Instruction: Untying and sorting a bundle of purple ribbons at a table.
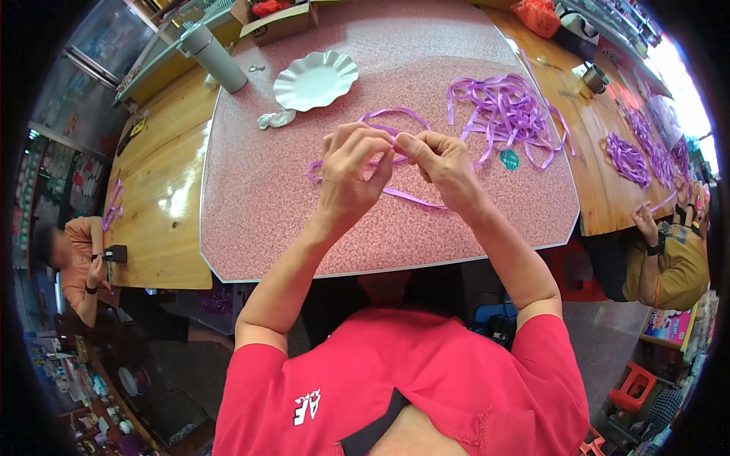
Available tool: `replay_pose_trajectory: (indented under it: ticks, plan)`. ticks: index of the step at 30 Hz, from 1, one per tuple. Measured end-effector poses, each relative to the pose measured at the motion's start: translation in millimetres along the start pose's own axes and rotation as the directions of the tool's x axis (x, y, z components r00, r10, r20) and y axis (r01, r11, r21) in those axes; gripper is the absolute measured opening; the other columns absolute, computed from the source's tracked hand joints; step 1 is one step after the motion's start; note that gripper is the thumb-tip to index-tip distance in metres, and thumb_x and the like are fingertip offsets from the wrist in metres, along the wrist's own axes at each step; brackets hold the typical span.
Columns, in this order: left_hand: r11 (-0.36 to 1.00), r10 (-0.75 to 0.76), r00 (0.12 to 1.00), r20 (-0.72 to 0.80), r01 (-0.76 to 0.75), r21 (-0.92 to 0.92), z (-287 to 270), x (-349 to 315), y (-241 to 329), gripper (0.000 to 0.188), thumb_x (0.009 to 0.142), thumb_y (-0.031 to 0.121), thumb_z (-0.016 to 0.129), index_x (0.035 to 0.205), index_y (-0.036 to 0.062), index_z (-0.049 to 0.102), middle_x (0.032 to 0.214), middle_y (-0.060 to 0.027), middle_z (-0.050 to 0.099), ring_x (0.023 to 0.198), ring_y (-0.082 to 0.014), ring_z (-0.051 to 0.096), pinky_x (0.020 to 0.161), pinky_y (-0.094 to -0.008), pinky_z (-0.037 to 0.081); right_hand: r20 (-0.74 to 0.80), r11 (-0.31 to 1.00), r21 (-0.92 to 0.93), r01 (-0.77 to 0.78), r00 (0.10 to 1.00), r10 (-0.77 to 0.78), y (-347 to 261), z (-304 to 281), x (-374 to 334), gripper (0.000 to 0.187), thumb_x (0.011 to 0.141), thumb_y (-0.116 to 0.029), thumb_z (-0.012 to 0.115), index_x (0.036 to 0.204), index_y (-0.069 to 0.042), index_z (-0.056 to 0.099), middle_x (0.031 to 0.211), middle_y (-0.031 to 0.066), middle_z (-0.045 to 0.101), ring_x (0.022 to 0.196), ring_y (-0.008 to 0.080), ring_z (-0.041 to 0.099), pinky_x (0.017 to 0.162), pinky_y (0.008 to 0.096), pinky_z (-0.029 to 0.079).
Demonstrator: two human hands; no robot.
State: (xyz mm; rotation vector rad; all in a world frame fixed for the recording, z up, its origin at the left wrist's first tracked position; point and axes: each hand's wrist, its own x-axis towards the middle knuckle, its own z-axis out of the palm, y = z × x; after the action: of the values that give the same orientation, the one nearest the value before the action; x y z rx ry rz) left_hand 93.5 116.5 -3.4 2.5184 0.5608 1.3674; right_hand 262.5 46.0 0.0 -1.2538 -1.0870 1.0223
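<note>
Above the middle of the pink speckled tabletop [258, 220], my left hand [351, 167] and my right hand [441, 161] meet fingertip to fingertip. Both pinch a narrow purple ribbon [414, 200], whose loops and loose strand lie on the table behind and beneath the fingers. My fingers hide the exact spot being pinched. To the right of my right hand lies a tangled heap of purple ribbon [502, 110]. At its near edge is a small round green piece [509, 159].
A white scalloped dish [315, 78], crumpled clear plastic [275, 119] and a grey tumbler [214, 59] stand at the back left, near a cardboard box [280, 24]. On the right wooden table is more purple ribbon [628, 161]. A person [665, 266] sits right, another [82, 266] left.
</note>
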Motion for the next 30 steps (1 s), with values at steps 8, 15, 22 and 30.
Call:
replay_pose_trajectory:
  ticks: [8, 15, 22, 30]
  plan:
    - [0.981, 0.175, 0.966, 0.190, -0.187, 0.045, -11.9, 7.7, -4.2, 0.014, 0.078, 0.006, 0.070, 0.089, 0.0092, 0.061, 0.092, -0.0027, 0.061, 0.090, -0.0206, 0.058, 0.084, -0.0370, 0.038, 0.157, 0.927, 0.249, -0.280, 0.956, 0.247, 2.9, -3.1, 6.6, 0.021, 0.089, -0.025, 0.072, 0.079, -0.008, 0.066, 0.065, -0.0069, 0.051, 0.050, 0.0012, 0.035, 0.044, 0.0192, 0.023]
    - [0.992, 0.070, 0.989, 0.128, -0.056, -0.109, -2.6, 0.4, -1.6, 0.013, 0.082, 0.008, 0.070, 0.092, 0.0089, 0.063, 0.092, -0.0043, 0.059, 0.090, -0.0198, 0.058, 0.086, -0.0356, 0.041, 0.133, 0.915, 0.312, -0.256, 0.965, 0.224, 9.4, -0.2, 5.8, 0.015, 0.088, -0.020, 0.072, 0.084, -0.006, 0.067, 0.067, -0.0037, 0.057, 0.050, 0.0019, 0.038, 0.044, 0.0187, 0.027]
    - [0.102, -0.501, 0.770, 0.395, 0.506, -0.856, 15.3, -12.2, 0.2, 0.009, 0.095, 0.016, 0.062, 0.098, 0.0074, 0.061, 0.095, -0.0033, 0.061, 0.090, -0.0113, 0.057, 0.084, -0.0285, 0.047, -0.008, 0.947, 0.319, 0.043, 0.999, -0.042, 8.7, 11.2, 1.4, 0.007, 0.092, -0.013, 0.065, 0.092, -0.006, 0.065, 0.071, -0.0054, 0.055, 0.055, 0.0026, 0.044, 0.048, 0.0204, 0.034]
    - [-0.257, -0.471, 0.658, 0.588, 0.535, -0.805, 14.5, -1.6, -18.9, 0.011, 0.095, 0.015, 0.062, 0.099, 0.0043, 0.062, 0.092, -0.0040, 0.066, 0.078, -0.0123, 0.063, 0.078, -0.0293, 0.052, 0.183, 0.475, -0.469, 0.745, 0.608, -0.773, 7.9, -5.5, 19.2, 0.020, 0.079, 0.001, 0.073, 0.095, -0.006, 0.065, 0.087, 0.0079, 0.062, 0.074, 0.0192, 0.065, 0.059, 0.0306, 0.052]
